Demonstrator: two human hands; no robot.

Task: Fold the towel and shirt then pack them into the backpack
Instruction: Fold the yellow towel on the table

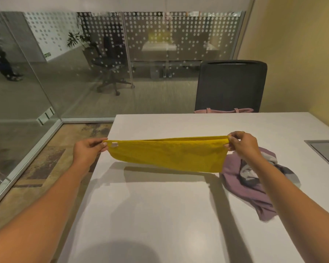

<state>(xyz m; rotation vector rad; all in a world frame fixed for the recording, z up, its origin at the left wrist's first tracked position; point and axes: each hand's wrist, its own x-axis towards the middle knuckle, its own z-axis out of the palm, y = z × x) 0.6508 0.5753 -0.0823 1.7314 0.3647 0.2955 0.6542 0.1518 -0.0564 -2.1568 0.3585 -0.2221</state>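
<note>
A yellow towel [167, 154], doubled over lengthwise, hangs stretched in the air above the white table [160, 215]. My left hand [89, 149] pinches its left end, where a small white tag shows. My right hand [242, 143] pinches the right end. A purple and grey shirt [253, 185] lies crumpled on the table to the right, partly behind my right forearm. A pink bag [223, 111] sits on the black chair [231, 86] beyond the table's far edge; only its top rim and straps show.
A grey cable hatch [325, 150] is set into the table at the right. The table's left edge drops to a patterned floor beside glass walls. A yellow wall stands on the right.
</note>
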